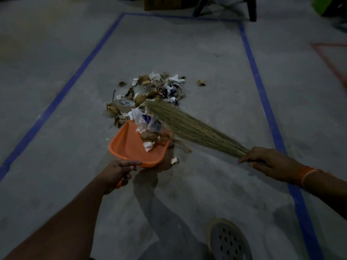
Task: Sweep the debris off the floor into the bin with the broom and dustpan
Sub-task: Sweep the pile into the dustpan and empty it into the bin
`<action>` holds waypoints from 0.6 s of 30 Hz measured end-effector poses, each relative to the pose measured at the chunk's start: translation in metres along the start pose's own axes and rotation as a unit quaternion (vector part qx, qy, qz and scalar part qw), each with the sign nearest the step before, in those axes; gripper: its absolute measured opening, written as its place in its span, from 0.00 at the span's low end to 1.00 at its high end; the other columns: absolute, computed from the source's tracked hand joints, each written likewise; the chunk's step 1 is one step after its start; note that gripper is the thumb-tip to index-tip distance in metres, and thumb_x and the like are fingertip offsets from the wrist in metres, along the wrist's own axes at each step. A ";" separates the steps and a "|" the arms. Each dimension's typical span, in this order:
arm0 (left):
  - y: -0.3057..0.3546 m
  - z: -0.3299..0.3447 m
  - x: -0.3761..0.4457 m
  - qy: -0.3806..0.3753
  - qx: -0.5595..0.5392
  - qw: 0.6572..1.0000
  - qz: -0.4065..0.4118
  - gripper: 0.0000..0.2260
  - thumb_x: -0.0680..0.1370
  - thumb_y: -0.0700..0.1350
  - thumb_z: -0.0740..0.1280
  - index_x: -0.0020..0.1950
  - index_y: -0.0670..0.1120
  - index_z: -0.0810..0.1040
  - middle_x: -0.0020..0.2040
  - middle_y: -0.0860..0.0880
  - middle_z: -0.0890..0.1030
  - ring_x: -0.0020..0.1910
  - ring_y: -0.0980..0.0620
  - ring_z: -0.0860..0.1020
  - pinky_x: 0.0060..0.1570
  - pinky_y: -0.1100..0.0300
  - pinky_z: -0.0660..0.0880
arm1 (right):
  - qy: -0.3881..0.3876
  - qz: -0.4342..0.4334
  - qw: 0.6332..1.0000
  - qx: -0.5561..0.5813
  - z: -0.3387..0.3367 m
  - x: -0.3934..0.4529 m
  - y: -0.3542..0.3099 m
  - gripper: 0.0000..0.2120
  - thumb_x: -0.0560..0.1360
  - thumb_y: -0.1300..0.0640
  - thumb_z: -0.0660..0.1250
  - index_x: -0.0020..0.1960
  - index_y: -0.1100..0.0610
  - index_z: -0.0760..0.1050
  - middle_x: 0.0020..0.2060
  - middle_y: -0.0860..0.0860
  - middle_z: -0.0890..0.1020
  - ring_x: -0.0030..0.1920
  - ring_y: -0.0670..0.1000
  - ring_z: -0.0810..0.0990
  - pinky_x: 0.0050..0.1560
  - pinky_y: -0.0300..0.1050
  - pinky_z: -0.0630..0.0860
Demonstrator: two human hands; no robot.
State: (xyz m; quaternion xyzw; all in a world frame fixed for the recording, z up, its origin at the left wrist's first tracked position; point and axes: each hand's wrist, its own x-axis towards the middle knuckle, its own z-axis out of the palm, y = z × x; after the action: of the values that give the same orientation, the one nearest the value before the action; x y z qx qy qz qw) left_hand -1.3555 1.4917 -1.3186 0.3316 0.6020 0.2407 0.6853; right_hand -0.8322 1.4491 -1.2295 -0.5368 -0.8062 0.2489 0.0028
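So the left hand (120, 170) has its fingers curled round the orange handle of the dustpan (131, 145), with the pan's open mouth facing the debris pile (155, 91) in the middle of the gray concrete floor (206, 184). The right hand (270, 163) is gripping the grass broom (187, 126) down at the bundled end, fingers wrapped round it, and the bristle tips are lying over the far right corner of the pan, right on top of the trash there. Some of the stuff is already in the pan: crumpled white paper, brown scraps, a bit of blue wrapper. Most of the pile is just beyond it though, and a roll of tape (124, 106) sits at the pile's left edge. One small brown scrap (201, 82) lies off to the right by itself. Blue tape (262, 94) marks a rectangle around the whole patch. There's an orange band (308, 176) on the right wrist, and a sandal (228, 241) shows at the bottom. Can't see the bin anywhere in this shot.
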 end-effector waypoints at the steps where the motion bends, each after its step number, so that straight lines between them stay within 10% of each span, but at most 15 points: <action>1: 0.000 -0.002 -0.001 0.001 0.001 1.000 0.002 0.15 0.83 0.33 0.59 0.60 0.42 0.83 0.49 0.43 0.78 0.28 0.55 0.69 0.24 0.63 0.63 | 0.002 -0.001 1.000 0.000 -0.001 0.003 0.000 0.15 0.80 0.55 0.63 0.61 0.38 0.76 0.51 0.38 0.76 0.49 0.39 0.77 0.48 0.33 0.73; 18: -0.003 -0.033 -0.014 0.009 0.018 1.000 -0.005 0.15 0.82 0.32 0.61 0.57 0.44 0.85 0.46 0.45 0.78 0.27 0.55 0.71 0.25 0.65 0.61 | -0.051 0.028 0.994 -0.093 -0.029 0.151 -0.027 0.13 0.82 0.52 0.59 0.63 0.41 0.75 0.52 0.54 0.79 0.47 0.53 0.78 0.51 0.50 0.74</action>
State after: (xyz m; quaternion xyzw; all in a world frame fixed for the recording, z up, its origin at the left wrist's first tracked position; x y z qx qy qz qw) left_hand -1.3901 1.4847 -1.3135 0.3386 0.6136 0.2296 0.6754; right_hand -0.9113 1.5835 -1.2328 -0.5436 -0.8096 0.2001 -0.0955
